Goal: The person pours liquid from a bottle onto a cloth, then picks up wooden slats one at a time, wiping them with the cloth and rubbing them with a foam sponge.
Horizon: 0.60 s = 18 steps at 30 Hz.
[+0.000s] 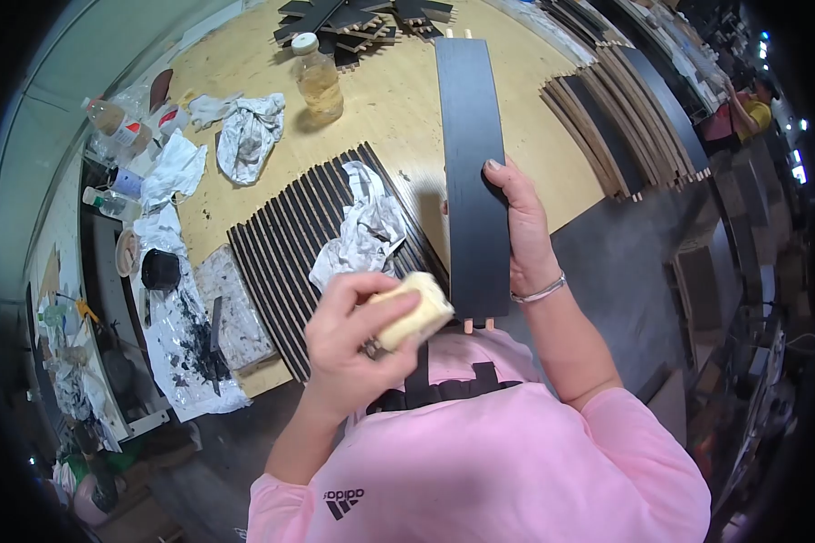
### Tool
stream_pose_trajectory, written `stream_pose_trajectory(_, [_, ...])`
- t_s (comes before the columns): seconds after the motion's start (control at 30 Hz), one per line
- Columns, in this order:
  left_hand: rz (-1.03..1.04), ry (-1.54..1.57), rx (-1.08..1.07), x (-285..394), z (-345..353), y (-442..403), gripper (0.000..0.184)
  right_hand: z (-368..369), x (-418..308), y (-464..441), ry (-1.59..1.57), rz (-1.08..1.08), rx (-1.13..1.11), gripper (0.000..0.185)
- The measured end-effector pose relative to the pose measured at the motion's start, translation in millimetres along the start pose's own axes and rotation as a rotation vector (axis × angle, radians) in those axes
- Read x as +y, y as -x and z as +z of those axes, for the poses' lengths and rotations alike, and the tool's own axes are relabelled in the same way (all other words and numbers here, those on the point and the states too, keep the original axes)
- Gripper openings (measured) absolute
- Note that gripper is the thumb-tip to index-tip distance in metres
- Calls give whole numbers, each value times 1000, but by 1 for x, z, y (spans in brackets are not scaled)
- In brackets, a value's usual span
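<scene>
— Black board (474,172): held where?

— In the right hand (527,217), at the near side of the pale table (394,113). Runs lengthwise away from the pink shirt (480,462); shows light wooden pegs (468,326) at both ends.

— Right fingers: how placed?

— Closed about the board's right edge, with thumb on the near face. Mostly hidden behind; spread cannot be told.

— And the left hand (353,339)?

— Curled snugly around a pale yellow block (414,312), with fingers bent over it and no gap to note. Just beside the board's lower left edge; cannot tell whether touching.

— Nearby, on the table?

— Left of the board: a row of dark strips (281,244), with a crumpled white cloth (367,222) lying across. Beyond: a capped bottle (319,86) with yellowish contents, upright, then a heap of dark pegged pieces (349,27).

— Farther out?

— To the right, a stack of boards (620,127), side by side. To the far left, a small black tray (161,270) on stained white sheeting (186,339).
</scene>
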<state>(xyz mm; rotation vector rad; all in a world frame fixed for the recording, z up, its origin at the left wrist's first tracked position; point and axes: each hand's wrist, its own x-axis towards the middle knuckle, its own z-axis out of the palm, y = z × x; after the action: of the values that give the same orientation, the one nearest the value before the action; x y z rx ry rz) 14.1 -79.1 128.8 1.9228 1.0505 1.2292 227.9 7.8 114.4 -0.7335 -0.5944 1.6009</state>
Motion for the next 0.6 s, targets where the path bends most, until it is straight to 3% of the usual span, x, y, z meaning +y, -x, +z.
stream_pose_trajectory(0.13, [-31, -138, 84, -15, 0, -5, 38, 1, 0, -1, -9, 71, 35, 26])
stream_pose_trajectory(0.27, [-15, -96, 223, -18, -3, -8, 39, -17, 1, -5, 128, 147, -82, 33])
stream_pose_trajectory(0.37, [272, -101, -81, -4, -1, -11, 42, -12, 7, -3, 214, 215, -128, 37])
stream_pose_trajectory(0.47, [333, -89, -215, -2, 2, -19, 42, -12, 10, 0, 231, 320, -235, 40])
stream_pose_trajectory(0.6, [282, -283, 32, -42, -29, -48, 41, -10, 9, 7, 234, 437, -341, 46])
